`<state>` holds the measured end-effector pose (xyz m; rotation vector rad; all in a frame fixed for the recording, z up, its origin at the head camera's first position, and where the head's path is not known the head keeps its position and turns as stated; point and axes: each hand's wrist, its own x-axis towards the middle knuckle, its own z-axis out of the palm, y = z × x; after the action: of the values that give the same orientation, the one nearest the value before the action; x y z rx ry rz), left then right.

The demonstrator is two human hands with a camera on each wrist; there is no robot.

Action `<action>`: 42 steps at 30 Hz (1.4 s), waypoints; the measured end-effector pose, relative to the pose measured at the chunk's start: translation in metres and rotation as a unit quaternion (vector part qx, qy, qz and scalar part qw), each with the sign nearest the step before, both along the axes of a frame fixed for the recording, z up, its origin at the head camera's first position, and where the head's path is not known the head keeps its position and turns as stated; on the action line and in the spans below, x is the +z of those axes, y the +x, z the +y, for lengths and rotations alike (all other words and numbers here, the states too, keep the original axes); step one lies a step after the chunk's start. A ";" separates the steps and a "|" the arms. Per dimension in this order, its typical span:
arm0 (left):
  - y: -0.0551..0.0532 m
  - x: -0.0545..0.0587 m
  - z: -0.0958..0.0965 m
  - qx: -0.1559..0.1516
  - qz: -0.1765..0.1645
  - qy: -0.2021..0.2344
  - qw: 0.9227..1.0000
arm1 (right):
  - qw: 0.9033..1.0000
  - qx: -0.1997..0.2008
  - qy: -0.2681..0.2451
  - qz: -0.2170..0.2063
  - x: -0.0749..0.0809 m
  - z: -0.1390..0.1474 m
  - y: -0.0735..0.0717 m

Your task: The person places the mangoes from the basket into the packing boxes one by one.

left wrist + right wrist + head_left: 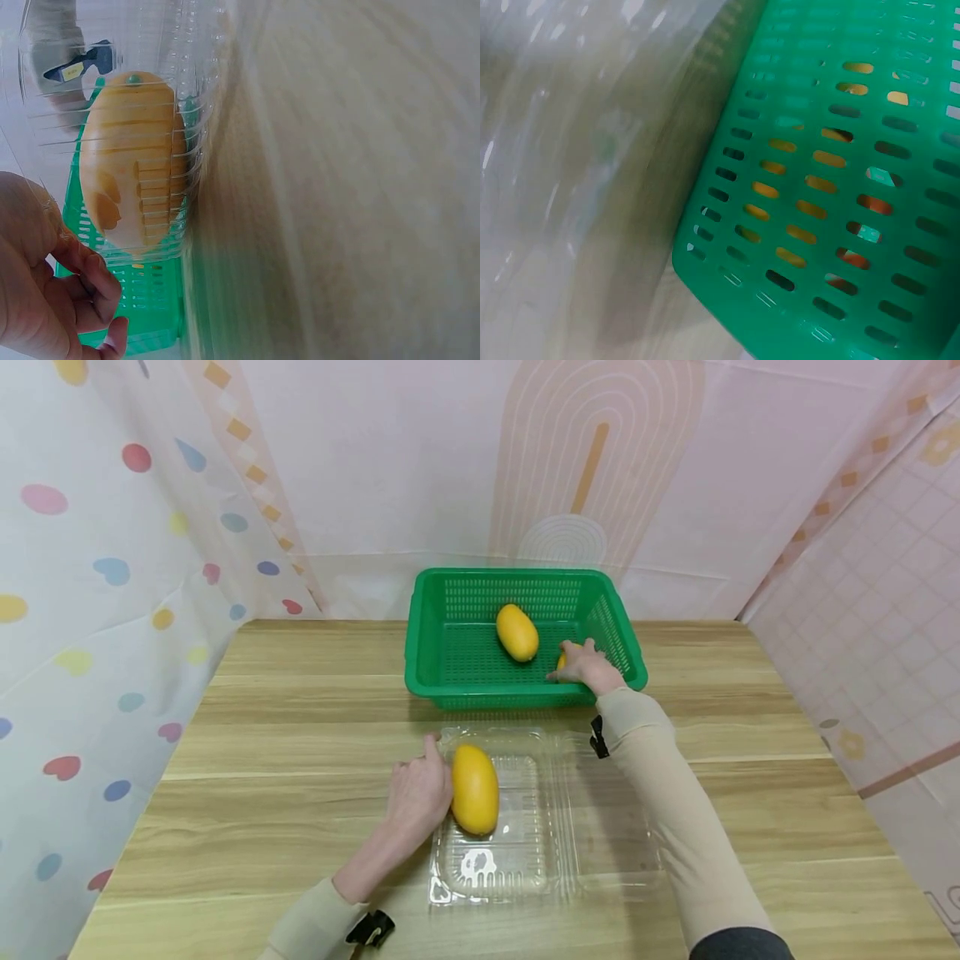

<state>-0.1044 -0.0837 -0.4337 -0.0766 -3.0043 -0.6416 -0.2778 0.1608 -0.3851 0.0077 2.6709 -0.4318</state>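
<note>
A clear plastic clamshell box (pixel 517 860) lies open on the table, its lid folded out to the right. In its left side rests a yellow mango (pixel 475 789), also visible through the box wall in the left wrist view. My left hand (pixel 420 789) holds the box's left rim beside that mango, fingers curled. My right hand (pixel 588 667) reaches into the green basket (pixel 491 691) and grips a second mango (pixel 562 662), mostly covered by the fingers. Another mango (pixel 517 633) lies in the middle of the basket. The basket's slotted wall hides the right hand in the right wrist view.
The basket stands at the back of the wooden table (pixel 300 718), behind the box. A patterned cloth (pixel 390 485) hangs close behind it, with more cloth at both sides. My right forearm passes over the box's lid.
</note>
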 end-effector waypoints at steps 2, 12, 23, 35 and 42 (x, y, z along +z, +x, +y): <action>0.000 0.000 0.000 -0.002 0.002 -0.001 1.000 | 1.000 0.013 -0.002 -0.011 -0.001 0.001 -0.001; 0.001 -0.002 0.001 -0.012 0.033 -0.008 0.999 | 0.999 0.039 0.002 -0.022 -0.003 0.003 -0.004; 0.001 -0.003 0.001 -0.011 0.031 -0.006 0.999 | 1.000 0.020 -0.005 0.017 -0.005 0.002 -0.007; 0.001 -0.002 0.000 -0.008 0.027 -0.004 1.000 | 0.995 -0.006 -0.051 0.090 0.000 0.001 -0.008; 0.001 -0.002 0.000 -0.008 0.029 -0.008 1.000 | 0.986 -0.007 -0.081 0.143 0.010 -0.003 -0.005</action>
<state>-0.1035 -0.0835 -0.4357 -0.1195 -2.9561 -0.6051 -0.2825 0.1580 -0.3751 -0.0915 2.9072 -0.7001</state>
